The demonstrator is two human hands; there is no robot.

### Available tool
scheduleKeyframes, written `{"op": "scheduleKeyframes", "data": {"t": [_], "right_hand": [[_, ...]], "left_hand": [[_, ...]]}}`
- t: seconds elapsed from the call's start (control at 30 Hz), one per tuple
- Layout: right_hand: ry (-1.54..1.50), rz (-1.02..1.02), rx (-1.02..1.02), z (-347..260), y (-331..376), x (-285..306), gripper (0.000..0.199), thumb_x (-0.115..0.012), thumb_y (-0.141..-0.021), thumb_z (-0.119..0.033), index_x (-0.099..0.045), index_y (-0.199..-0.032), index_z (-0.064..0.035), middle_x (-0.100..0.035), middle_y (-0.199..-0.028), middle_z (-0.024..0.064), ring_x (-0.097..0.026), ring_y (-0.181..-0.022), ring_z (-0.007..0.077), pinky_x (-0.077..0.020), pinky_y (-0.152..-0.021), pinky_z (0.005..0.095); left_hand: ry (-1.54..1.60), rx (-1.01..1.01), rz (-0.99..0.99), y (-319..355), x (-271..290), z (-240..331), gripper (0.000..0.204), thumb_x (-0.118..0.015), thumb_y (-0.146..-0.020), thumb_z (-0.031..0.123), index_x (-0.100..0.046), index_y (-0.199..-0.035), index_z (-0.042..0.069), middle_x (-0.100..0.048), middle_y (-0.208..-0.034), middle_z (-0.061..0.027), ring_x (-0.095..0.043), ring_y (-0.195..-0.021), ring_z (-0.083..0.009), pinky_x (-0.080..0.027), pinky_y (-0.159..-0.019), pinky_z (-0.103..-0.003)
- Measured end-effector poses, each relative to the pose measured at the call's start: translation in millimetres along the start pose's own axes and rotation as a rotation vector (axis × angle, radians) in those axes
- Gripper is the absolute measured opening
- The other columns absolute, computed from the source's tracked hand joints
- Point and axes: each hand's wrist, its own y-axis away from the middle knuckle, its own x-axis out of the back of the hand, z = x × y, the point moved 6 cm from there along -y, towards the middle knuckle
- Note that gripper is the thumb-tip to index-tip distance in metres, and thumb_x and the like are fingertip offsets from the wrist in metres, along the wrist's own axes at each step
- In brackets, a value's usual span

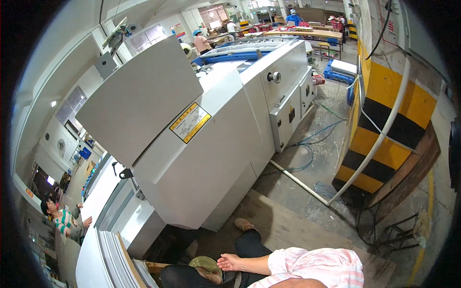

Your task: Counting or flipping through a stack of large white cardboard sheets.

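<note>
My right hand (229, 262) reaches leftward over my lap from a pink-and-white striped sleeve (312, 264). Its fingers are stretched out and it appears to hold nothing. Just beside the fingertips is a round, olive-coloured thing with a rim (204, 263), its kind unclear, partly covered by my dark-trousered leg (180, 277). My other leg (252, 245) ends in a brown shoe (244, 224) on the floor. My left hand does not show. Left of my legs stands a stack of white sheets or boards (111, 254), close to the large grey-white machine (211, 158).
A yellow-and-black striped pillar (384, 129) stands at right with a white pipe (384, 132) bending past it. Blue hoses (309, 139) cross the floor. A person in a striped shirt (65, 221) is beside the machine at left. Others work at far tables (307, 33).
</note>
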Motion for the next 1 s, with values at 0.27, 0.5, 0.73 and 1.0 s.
{"op": "scheduleKeyframes", "data": {"t": [0.27, 0.5, 0.73, 1.0], "right_hand": [[0.008, 0.038, -0.017, -6, -8, 26, 0.033, -0.045, -0.089, -0.034, -0.058, -0.097, -0.0044, -0.063, -0.092, 0.0072, -0.060, -0.079, 0.0185, -0.0501, -0.069, 0.0335], [0.043, 0.056, -0.010, -5, -12, 29, 0.032, -0.045, -0.089, -0.032, -0.058, -0.097, -0.0041, -0.063, -0.091, 0.0072, -0.060, -0.078, 0.0177, -0.0507, -0.067, 0.0326], [0.059, 0.065, -0.017, 0, -17, 28, 0.031, -0.045, -0.089, -0.032, -0.057, -0.096, -0.0048, -0.062, -0.092, 0.0064, -0.061, -0.076, 0.0171, -0.0511, -0.065, 0.0324], [0.061, 0.073, -0.010, 0, -18, 30, 0.030, -0.045, -0.088, -0.033, -0.057, -0.095, -0.0059, -0.062, -0.091, 0.0059, -0.060, -0.076, 0.0169, -0.0505, -0.066, 0.0325]], "left_hand": [[-0.259, 0.060, 0.019, 35, -18, 9, 0.016, -0.057, -0.073, 0.002, -0.056, -0.073, -0.014, -0.057, -0.071, -0.0129, -0.047, -0.064, -0.0224, -0.043, -0.059, -0.037], [-0.139, 0.137, -0.013, 53, -21, 22, 0.016, -0.053, -0.075, 0.003, -0.055, -0.070, -0.012, -0.053, -0.070, -0.0106, -0.046, -0.066, -0.0223, -0.041, -0.058, -0.037], [-0.131, 0.172, -0.075, 52, -17, 34, 0.025, -0.052, -0.079, 0.008, -0.054, -0.082, -0.017, -0.057, -0.085, -0.0177, -0.050, -0.073, -0.0262, -0.043, -0.065, -0.039], [-0.003, 0.210, -0.074, 68, -25, 54, 0.032, -0.050, -0.082, 0.011, -0.052, -0.092, -0.019, -0.058, -0.093, -0.0221, -0.053, -0.080, -0.0286, -0.044, -0.072, -0.039]]}}
